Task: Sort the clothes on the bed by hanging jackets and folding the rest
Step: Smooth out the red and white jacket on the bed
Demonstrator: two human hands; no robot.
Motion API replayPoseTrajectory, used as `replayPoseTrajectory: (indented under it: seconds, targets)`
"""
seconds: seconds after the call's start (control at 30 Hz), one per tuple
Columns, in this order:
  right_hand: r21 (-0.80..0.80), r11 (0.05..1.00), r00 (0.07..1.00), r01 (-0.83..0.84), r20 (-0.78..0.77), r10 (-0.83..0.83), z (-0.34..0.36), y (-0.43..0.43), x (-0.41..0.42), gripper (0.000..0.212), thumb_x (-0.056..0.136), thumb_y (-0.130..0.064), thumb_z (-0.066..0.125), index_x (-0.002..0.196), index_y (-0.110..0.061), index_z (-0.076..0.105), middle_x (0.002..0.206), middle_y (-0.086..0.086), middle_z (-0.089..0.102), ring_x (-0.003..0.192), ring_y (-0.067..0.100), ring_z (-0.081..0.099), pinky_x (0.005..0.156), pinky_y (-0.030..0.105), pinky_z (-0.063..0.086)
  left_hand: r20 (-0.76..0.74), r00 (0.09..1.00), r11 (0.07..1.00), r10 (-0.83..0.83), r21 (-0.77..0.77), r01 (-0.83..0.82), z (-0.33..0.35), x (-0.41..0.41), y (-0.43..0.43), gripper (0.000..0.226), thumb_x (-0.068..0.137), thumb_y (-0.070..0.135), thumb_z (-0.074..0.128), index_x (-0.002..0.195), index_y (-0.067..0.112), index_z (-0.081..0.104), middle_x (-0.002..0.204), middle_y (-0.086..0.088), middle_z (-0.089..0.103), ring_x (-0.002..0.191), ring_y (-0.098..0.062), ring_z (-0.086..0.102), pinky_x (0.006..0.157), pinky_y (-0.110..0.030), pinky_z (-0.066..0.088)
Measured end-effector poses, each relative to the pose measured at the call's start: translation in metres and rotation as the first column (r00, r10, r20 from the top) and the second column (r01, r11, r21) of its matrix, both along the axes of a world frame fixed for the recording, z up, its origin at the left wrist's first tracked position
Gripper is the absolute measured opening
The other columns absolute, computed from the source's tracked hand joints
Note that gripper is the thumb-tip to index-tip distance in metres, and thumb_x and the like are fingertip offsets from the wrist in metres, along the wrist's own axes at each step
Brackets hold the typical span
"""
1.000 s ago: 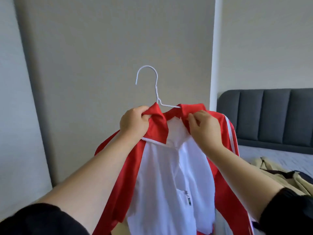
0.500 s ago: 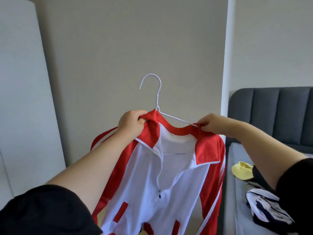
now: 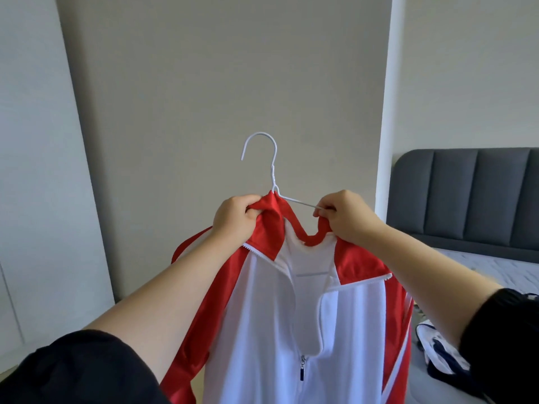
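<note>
Red-and-white track jacket [image 3: 256, 316], zip partly undone, held up before the wall, left of the bed [image 3: 466, 196]. Left hand [image 3: 237, 218] clenches the red collar beside the neck of the white wire hanger [image 3: 273, 170]. Right hand [image 3: 345, 217] pinches the hanger's bare arm and the collar edge. A navy-and-white garment [image 3: 437, 351] lies on the mattress.

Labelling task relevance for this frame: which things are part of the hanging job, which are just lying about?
In the job: red-and-white jacket, white hanger at its collar, left hand gripping the collar, right hand pinching the hanger arm.
Lying about for now: navy-and-white garment on the bed, grey headboard.
</note>
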State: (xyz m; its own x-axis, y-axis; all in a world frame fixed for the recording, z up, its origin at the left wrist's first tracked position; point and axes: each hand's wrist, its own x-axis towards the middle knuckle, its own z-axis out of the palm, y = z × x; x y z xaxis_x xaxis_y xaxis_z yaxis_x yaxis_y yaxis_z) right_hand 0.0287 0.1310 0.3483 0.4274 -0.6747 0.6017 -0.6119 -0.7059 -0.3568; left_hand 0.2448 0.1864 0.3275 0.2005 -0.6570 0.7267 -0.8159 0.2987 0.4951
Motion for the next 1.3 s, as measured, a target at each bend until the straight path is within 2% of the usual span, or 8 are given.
replayPoseTrajectory:
  seconds: [0.33, 0.53, 0.63, 0.77, 0.93, 1.03, 1.2, 1.3]
  targets:
    - [-0.105, 0.989, 0.995, 0.100, 0.035, -0.097, 0.004, 0.008, -0.007, 0.028, 0.084, 0.000, 0.049, 0.083, -0.015, 0.072, 0.076, -0.005, 0.065, 0.076, 0.020, 0.059, 0.064, 0.028, 0.045, 0.046, 0.984, 0.985, -0.172, -0.016, 0.173, -0.004, -0.016, 0.003, 0.022, 0.092, 0.011, 0.058, 0.107, 0.017, 0.073, 0.101, 0.002, 0.073, 0.096, -0.012, 0.065, 0.082, -0.016, 0.045]
    - [-0.090, 0.974, 0.974, 0.209, 0.105, -0.199, -0.017, -0.003, -0.029, 0.027, 0.088, -0.001, 0.050, 0.086, -0.014, 0.073, 0.082, -0.001, 0.068, 0.083, 0.027, 0.061, 0.065, 0.029, 0.043, 0.416, 0.909, 0.918, 0.033, 0.346, -0.192, -0.019, 0.026, 0.000, 0.046, 0.085, 0.009, 0.057, 0.130, 0.020, 0.057, 0.131, -0.001, 0.054, 0.125, -0.022, 0.045, 0.104, -0.031, 0.036]
    - [-0.159, 0.967, 0.975, 0.200, 0.134, -0.179, -0.025, 0.001, -0.025, 0.024, 0.089, -0.002, 0.052, 0.088, -0.012, 0.074, 0.088, 0.003, 0.073, 0.084, 0.029, 0.062, 0.066, 0.031, 0.046, 0.231, 0.961, 0.896, -0.154, 0.442, 0.038, -0.014, 0.009, -0.002, 0.055, 0.087, 0.021, 0.062, 0.139, 0.023, 0.047, 0.135, 0.005, 0.052, 0.125, -0.012, 0.048, 0.105, -0.026, 0.035]
    - [-0.260, 0.956, 0.971, 0.136, 0.224, -0.077, -0.023, 0.009, -0.024, 0.014, 0.088, -0.008, 0.060, 0.090, -0.008, 0.074, 0.087, 0.005, 0.073, 0.081, 0.029, 0.063, 0.072, 0.037, 0.050, 0.335, 0.941, 0.959, -0.046, 0.279, -0.052, -0.008, -0.011, -0.013, 0.020, 0.094, 0.018, 0.055, 0.088, 0.002, 0.064, 0.093, -0.018, 0.067, 0.091, -0.033, 0.062, 0.076, -0.035, 0.044]
    - [0.054, 0.991, 0.992, 0.126, 0.022, -0.127, -0.004, -0.007, -0.049, 0.021, 0.095, -0.021, 0.054, 0.100, -0.009, 0.070, 0.087, 0.000, 0.061, 0.082, 0.019, 0.053, 0.074, 0.026, 0.040, 0.199, 0.964, 0.971, 0.174, 0.127, -0.202, -0.010, 0.000, -0.018, 0.026, 0.091, 0.014, 0.057, 0.066, 0.011, 0.057, 0.071, -0.015, 0.060, 0.078, -0.038, 0.058, 0.062, -0.035, 0.037]
    - [0.168, 0.971, 0.980, 0.169, -0.137, -0.147, -0.008, -0.014, -0.052, 0.017, 0.092, -0.012, 0.056, 0.094, -0.004, 0.071, 0.086, 0.010, 0.065, 0.081, 0.025, 0.055, 0.071, 0.028, 0.041, 0.051, 0.996, 0.975, 0.078, 0.207, -0.087, -0.009, 0.008, -0.020, 0.007, 0.085, 0.011, 0.067, 0.086, 0.009, 0.074, 0.086, -0.006, 0.071, 0.082, -0.019, 0.063, 0.071, -0.023, 0.041]
    - [0.021, 0.956, 0.944, 0.293, 0.152, -0.293, -0.024, -0.020, -0.030, 0.014, 0.089, -0.006, 0.055, 0.085, 0.000, 0.067, 0.086, 0.019, 0.067, 0.085, 0.037, 0.058, 0.068, 0.034, 0.041, -0.385, 0.887, 0.772, -0.254, 0.473, 0.425, 0.012, 0.036, -0.001, 0.011, 0.088, 0.018, 0.066, 0.099, 0.016, 0.070, 0.095, 0.005, 0.072, 0.089, -0.004, 0.066, 0.086, -0.019, 0.048]
    - [-0.077, 0.949, 0.933, 0.305, 0.223, -0.282, -0.030, -0.019, -0.011, 0.014, 0.088, -0.005, 0.053, 0.087, 0.002, 0.066, 0.087, 0.019, 0.067, 0.086, 0.038, 0.058, 0.069, 0.036, 0.040, -0.147, 0.970, 0.716, -0.195, 0.654, 0.243, 0.024, 0.060, 0.014, 0.014, 0.094, 0.012, 0.057, 0.089, 0.008, 0.070, 0.083, -0.002, 0.071, 0.073, -0.013, 0.064, 0.076, -0.024, 0.051]
